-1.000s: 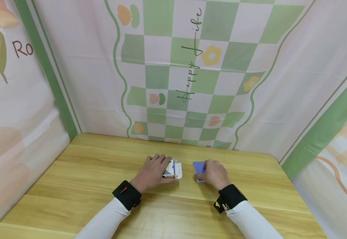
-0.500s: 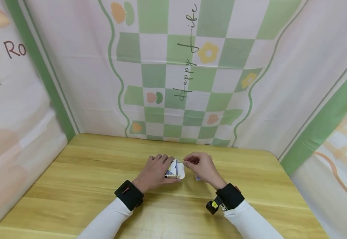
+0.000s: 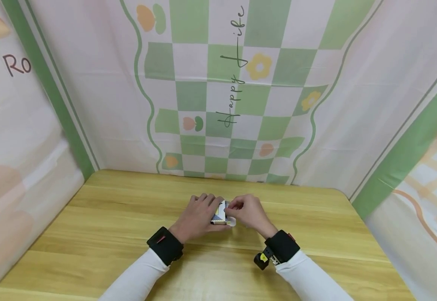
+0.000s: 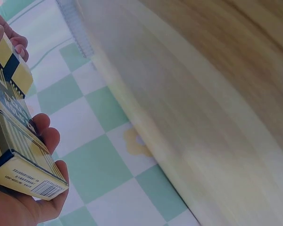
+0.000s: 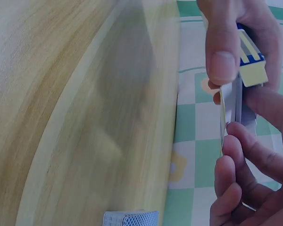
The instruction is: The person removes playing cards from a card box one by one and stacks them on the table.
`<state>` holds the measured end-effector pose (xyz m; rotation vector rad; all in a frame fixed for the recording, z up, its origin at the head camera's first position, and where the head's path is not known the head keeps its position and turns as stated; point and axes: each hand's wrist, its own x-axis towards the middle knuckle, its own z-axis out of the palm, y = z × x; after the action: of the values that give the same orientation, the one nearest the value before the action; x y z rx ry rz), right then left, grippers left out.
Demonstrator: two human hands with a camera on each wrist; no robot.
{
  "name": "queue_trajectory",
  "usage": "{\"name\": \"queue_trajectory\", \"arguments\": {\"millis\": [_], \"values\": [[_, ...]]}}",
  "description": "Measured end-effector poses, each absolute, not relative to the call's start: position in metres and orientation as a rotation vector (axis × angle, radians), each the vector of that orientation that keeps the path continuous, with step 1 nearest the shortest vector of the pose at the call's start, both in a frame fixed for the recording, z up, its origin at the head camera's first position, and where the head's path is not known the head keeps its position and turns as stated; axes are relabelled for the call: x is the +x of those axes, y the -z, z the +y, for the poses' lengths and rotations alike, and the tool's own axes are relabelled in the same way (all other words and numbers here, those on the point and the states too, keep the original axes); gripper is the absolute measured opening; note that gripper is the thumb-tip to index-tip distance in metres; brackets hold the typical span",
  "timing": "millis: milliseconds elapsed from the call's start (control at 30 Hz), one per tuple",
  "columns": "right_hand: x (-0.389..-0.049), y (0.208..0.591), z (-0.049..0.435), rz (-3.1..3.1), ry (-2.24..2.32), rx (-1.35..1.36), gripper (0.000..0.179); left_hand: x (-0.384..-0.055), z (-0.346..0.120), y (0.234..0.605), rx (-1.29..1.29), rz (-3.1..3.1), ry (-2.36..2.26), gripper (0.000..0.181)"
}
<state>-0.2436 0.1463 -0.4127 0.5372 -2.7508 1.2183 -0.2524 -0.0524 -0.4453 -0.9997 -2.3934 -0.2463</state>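
Observation:
A cardboard playing-card box (image 3: 219,212), patterned in blue, white and yellow, lies in my left hand (image 3: 199,213), gripped along its sides. In the left wrist view the box (image 4: 26,155) shows a barcode on its closed end. My right hand (image 3: 249,211) is at the opposite, open end, thumb and curled fingertips pinching at the white lid flap (image 5: 223,117). Its fingers partly cover the mouth, so the inside is mostly hidden. A blue-backed deck of cards (image 5: 132,219) stands on the table near the right hand; in the head view that hand covers it.
Both hands work above a wooden table (image 3: 128,234). A printed curtain (image 3: 226,96) with green checks hangs behind its far edge, and more fabric (image 3: 37,125) closes off the left side. Black bands with small cameras circle both wrists.
My right hand has let go of the blue deck and moved left to the open end of the card box. My left hand keeps its grip on the box.

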Motion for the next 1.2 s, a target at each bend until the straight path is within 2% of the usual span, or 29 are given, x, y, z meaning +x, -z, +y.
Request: {"name": "queue_trajectory", "arguments": {"millis": [333, 633, 1200], "values": [[-0.242, 0.41, 0.144, -2.799, -1.183, 0.435, 0.015, -0.251, -0.052, 0.443, -1.005, -2.365, 0.23, 0.076], [-0.243, 0.407, 0.153, -2.851, -1.269, 0.355, 0.026, -0.251, -0.057, 0.443, -0.976, -2.431, 0.256, 0.078], [-0.244, 0.407, 0.17, -2.871, -1.298, 0.27, 0.024, -0.253, -0.065, 0.445, -0.944, -2.459, 0.246, 0.077]]}}
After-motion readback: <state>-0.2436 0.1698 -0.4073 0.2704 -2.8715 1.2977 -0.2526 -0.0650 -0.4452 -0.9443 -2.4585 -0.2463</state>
